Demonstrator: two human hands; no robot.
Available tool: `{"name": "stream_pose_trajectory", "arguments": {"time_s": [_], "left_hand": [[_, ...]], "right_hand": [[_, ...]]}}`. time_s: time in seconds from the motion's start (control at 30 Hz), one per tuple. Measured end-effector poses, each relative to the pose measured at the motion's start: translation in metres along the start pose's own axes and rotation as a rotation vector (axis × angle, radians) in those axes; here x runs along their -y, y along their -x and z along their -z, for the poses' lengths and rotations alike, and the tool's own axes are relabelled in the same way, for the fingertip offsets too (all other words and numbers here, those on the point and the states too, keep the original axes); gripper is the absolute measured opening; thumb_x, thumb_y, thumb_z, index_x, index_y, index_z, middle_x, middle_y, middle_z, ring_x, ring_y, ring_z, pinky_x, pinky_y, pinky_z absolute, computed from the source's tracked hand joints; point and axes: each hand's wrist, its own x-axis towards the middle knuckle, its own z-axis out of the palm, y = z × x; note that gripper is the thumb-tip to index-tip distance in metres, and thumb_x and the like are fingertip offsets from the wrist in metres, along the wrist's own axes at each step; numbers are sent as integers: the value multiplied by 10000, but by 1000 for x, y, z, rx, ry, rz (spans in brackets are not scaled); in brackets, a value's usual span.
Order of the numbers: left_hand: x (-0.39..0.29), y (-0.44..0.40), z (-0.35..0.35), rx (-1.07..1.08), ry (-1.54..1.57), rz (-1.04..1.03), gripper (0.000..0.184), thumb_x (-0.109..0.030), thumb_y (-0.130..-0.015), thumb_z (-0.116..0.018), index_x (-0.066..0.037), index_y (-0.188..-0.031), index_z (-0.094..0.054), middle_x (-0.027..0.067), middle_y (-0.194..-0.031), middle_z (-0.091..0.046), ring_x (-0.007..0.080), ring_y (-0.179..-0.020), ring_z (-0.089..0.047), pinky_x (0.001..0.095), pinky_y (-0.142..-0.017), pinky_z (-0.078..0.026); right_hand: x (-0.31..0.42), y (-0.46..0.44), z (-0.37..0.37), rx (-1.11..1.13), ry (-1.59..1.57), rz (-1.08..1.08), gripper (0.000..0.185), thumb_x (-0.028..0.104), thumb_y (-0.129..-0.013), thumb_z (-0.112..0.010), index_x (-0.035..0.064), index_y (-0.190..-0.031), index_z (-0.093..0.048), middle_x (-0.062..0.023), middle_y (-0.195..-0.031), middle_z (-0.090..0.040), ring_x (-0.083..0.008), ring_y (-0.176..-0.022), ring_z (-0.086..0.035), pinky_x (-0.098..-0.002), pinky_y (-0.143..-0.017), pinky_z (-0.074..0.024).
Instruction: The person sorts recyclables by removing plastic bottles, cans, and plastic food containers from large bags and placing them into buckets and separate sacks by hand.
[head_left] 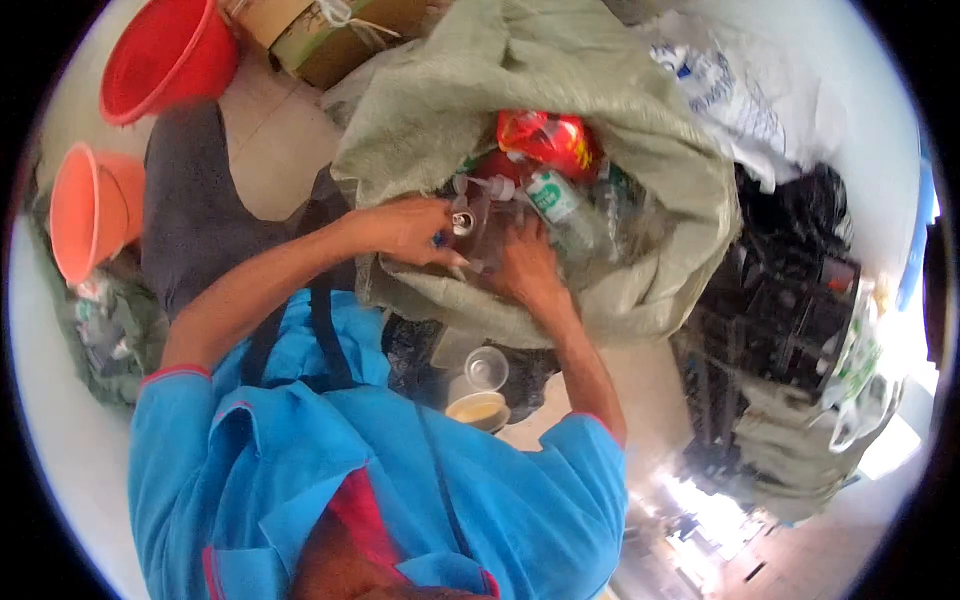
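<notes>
My left hand (415,232) is inside the mouth of a large olive woven sack (440,150), its fingers curled round a drink can (462,223) whose metal top shows. Most of the can is hidden by the hand. Beside it, my right hand (528,262) has its fingers closed against a clear plastic bottle (490,225), partly covered by both hands. Just beyond lie a clear bottle with a green-and-white label (555,197) and a crumpled red wrapper (548,140). Other clear plastic pieces in the sack are too jumbled to tell apart.
A red basin (165,60) and an orange bucket (95,205) stand at left. A cardboard box (330,40) sits behind. Clear plastic tubs (485,370) lie near my body. A white printed sack (725,95) and black crates (790,310) are at right.
</notes>
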Motion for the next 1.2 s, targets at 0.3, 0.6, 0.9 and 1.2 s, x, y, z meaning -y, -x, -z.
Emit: {"name": "stream_pose_trajectory", "arguments": {"time_s": [0.3,0.6,0.9,1.2], "left_hand": [[18,23,-10,-185,3,173,237,-185,-824,-599,50,-808,-622,236,-841,-607,396,-812,-596,467,-741,-470],[36,21,-30,-275,17,-29,268,-119,-747,-612,30,-955,-534,211,-857,-571,377,-865,-554,444,-775,-457],[20,11,-15,-351,108,108,580,-100,-764,-631,37,-1274,-389,236,-1016,-576,364,-1024,-550,430,-807,-479],[22,0,3,-427,-274,-135,523,-2,-787,-513,-47,-1297,-404,263,-1265,-444,378,-1084,-532,385,-853,-509]], "right_hand": [[-29,2,-2,-267,-812,-269,786,308,-659,-743,-58,-1281,-430,-253,-1276,-488,-354,-1202,-461,-415,-1002,-384],[-10,-22,22,-14,-498,-88,599,319,-790,-603,-91,-1211,-487,-294,-1139,-558,-416,-1063,-543,-450,-933,-434],[-6,-33,-6,73,-1124,-210,470,142,-806,-545,-36,-1238,-496,-210,-1089,-615,-281,-973,-618,-354,-833,-483],[-2,-35,-51,-306,-1540,-202,491,54,-783,-535,-36,-1261,-472,-192,-1137,-606,-271,-1078,-578,-348,-920,-447]]}}
